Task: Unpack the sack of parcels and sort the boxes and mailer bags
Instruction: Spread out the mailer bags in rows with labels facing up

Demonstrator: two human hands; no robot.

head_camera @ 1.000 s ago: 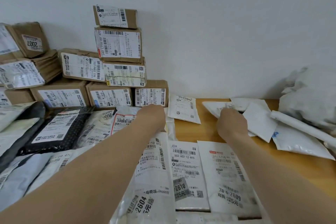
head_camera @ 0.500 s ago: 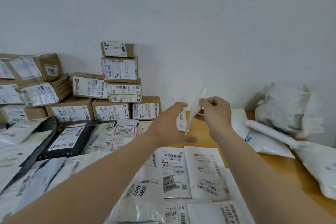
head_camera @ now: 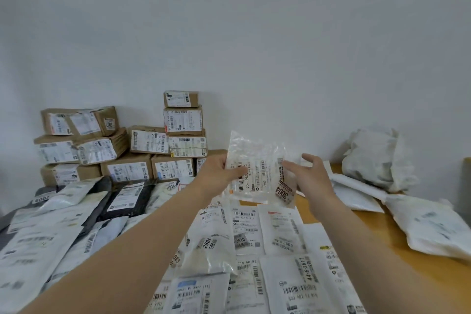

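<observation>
Mailer bag pinched at its left edge by your left hand, thumb across the front, fingers curled behind!

And your right hand? Half a second back that was the one holding it, edge-on.

Handed over! Your right hand is spread wide now, fingers straight and gripping nothing, tips right at the bag's right side. Touching or not, I can't tell. Your left carries it alone.

So where is it?

In the air above the table, turned flat, label facing you, with a red 3004 sticker at the lower corner. A second ago both your hands were down among the parcels.

What does that buy you?

You can read it! My guess is that this is the check before placing. It looks thin and soft, so it belongs with the rows of mailers under your arms, not the boxes stacked at the wall on the left. The crumpled sack sits far right with more white bags near it, so I'd say there's plenty left to sort.
</observation>
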